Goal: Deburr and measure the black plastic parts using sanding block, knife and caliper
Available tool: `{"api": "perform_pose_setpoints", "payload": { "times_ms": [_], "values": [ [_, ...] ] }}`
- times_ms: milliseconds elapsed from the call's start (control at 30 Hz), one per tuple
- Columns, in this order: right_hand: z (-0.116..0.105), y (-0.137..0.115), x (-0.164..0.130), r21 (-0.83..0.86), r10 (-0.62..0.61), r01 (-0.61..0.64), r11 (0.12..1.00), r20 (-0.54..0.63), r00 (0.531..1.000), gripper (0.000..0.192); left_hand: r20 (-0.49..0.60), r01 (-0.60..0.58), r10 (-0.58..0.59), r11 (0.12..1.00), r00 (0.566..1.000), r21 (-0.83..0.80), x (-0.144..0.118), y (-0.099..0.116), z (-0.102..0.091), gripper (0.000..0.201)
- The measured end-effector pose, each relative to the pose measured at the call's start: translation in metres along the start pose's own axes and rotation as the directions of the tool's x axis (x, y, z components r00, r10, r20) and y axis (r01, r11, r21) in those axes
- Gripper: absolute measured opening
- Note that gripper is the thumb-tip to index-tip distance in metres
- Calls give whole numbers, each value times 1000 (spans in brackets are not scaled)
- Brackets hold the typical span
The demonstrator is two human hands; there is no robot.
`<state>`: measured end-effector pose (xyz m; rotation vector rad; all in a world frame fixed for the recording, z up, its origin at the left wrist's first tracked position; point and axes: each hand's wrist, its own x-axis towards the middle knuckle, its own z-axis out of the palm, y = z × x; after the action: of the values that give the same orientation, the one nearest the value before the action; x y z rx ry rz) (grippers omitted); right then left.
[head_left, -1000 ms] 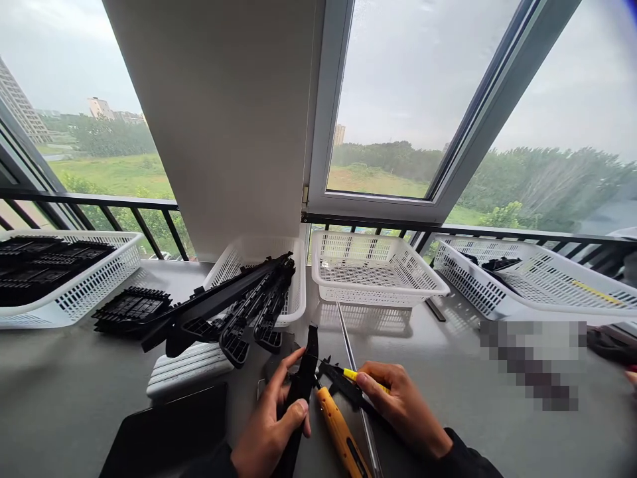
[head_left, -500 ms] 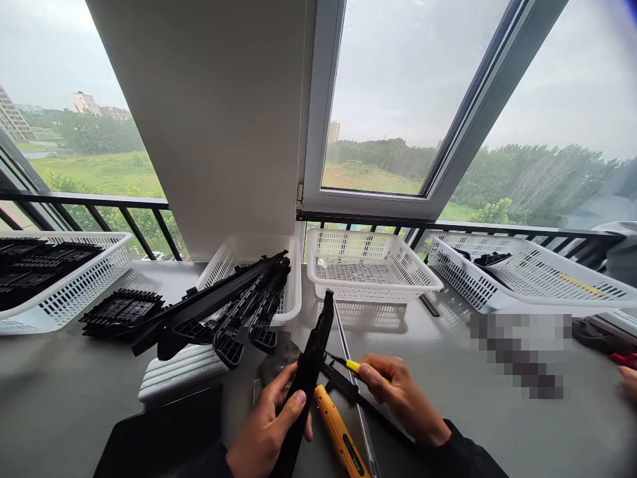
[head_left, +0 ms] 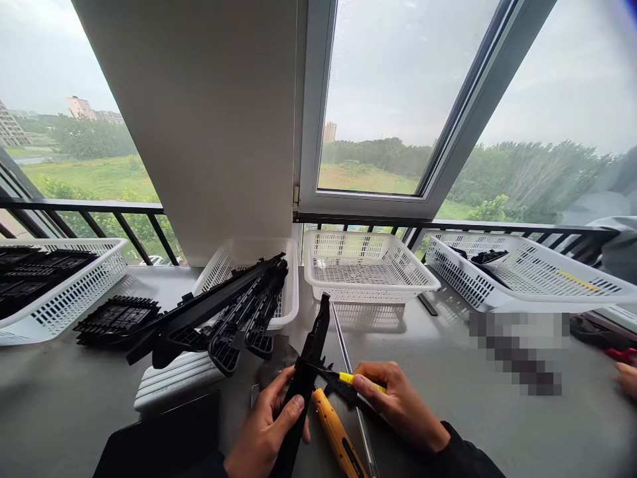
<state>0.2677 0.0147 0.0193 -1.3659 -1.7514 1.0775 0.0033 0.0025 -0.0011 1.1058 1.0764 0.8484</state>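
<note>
My left hand (head_left: 266, 431) grips a long black plastic strip (head_left: 309, 358) that points up and away from me over the grey table (head_left: 448, 398). Beside it my right hand (head_left: 398, 408) holds a black caliper with a yellow thumb part (head_left: 348, 382), whose jaws sit against the strip near its middle. A yellow-orange tool (head_left: 336, 438) lies on the table between my two hands. A thin metal rod (head_left: 343, 345) runs along the table under my right hand.
Several long black parts (head_left: 223, 312) stick out of a white basket (head_left: 293, 279). An empty white basket (head_left: 368, 269) stands behind the hands. More baskets sit at far left (head_left: 74, 292) and right (head_left: 527, 279). A black grid part (head_left: 117, 318) and dark tablet (head_left: 164, 438) lie left. Another person's fingers (head_left: 626, 380) show at the right edge.
The black strip has been raised and tilted away from me since a second ago. The caliper has come against the strip. My head turned slightly, shifting the view.
</note>
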Motion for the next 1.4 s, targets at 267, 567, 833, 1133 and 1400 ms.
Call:
{"api": "perform_pose_setpoints", "payload": {
  "times_ms": [267,567,833,1133,1400],
  "values": [
    [0,2,0,5,11,-10,1000,-86,996,62,187,-3,1,1000,982,7,4,-6,-13,94],
    [-4,6,-1,68,26,-25,997,-14,1000,63,206,-14,9,1000,978,25,2,-5,-10,95],
    [-2,5,-3,35,-25,27,999,-48,999,62,226,-16,10,1000,974,25,2,4,-8,96],
    [6,1,0,35,-34,34,999,0,999,61,259,-1,0,1000,966,6,4,12,0,111],
    [2,7,0,-11,-3,1,1000,-160,987,59,306,-32,46,998,951,-51,4,5,-11,102]
  ]
}}
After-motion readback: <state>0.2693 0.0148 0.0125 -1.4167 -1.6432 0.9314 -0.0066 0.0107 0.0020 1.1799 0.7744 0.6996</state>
